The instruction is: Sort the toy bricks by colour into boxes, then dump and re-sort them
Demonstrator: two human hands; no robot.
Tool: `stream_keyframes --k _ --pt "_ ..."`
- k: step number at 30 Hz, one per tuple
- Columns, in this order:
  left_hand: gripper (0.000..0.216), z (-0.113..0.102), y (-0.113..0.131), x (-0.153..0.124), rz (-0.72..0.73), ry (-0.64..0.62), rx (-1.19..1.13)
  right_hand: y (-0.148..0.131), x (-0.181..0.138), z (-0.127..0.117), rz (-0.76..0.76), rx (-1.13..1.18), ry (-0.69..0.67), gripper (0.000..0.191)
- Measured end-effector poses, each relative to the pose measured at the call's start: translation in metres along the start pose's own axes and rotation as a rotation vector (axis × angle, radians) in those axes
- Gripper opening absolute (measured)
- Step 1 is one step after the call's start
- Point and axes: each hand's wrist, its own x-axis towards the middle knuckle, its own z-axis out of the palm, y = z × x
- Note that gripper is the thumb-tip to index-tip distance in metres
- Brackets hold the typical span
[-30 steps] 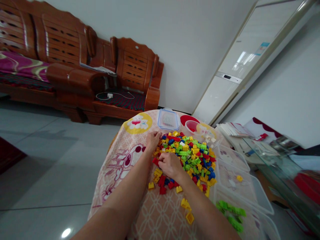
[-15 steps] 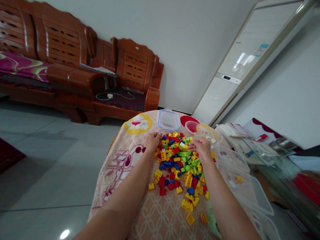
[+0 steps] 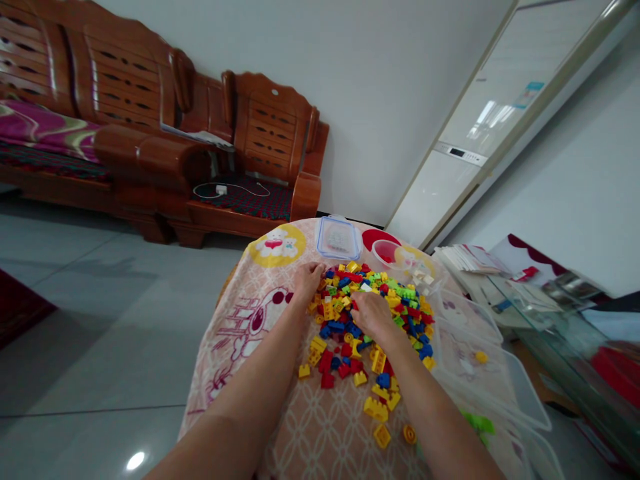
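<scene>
A loose pile of toy building bricks [image 3: 340, 327] in red, yellow, blue and green is spread over the cloth-covered table. At the pile's upper left edge rests my left hand [image 3: 309, 280], its fingers curled together; anything between them is hidden. My right hand [image 3: 373, 315] reaches into the middle of the pile with bent fingers. A red brick shows at its fingertips, but whether it is gripped I cannot tell. Green bricks [image 3: 403, 290] show beyond the right hand. More green bricks [image 3: 479, 423] lie by my right forearm, at the clear bins.
Clear plastic bins [image 3: 520, 387] line the right side, one holding a yellow piece [image 3: 481, 357]. At the back are a blue-rimmed lidded box [image 3: 339, 239] and a round tub [image 3: 376, 248] with red bits. A glass-topped table [image 3: 540, 327] stands right; a wooden sofa [image 3: 270, 147] is behind.
My right hand has moved left and nearer across the pile, uncovering bricks on the right. Fewer green bricks show mid-pile; some now show by my right forearm. My left hand has barely moved.
</scene>
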Motion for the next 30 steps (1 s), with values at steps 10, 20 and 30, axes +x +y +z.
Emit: stream_keyframes --k 10,20,30 --pt "0.031 0.002 -0.006 0.002 0.041 -0.018 -0.031 0.058 0.023 -0.007 0.343 1.071 0.371 0.035" --pt "0.03 0.002 -0.004 0.003 0.027 -0.004 0.001 0.103 0.028 -0.016 0.498 1.186 0.674 0.067" --pt "0.03 -0.001 0.0 0.001 0.038 -0.026 0.048 0.102 -0.057 -0.013 0.418 1.018 0.476 0.033"
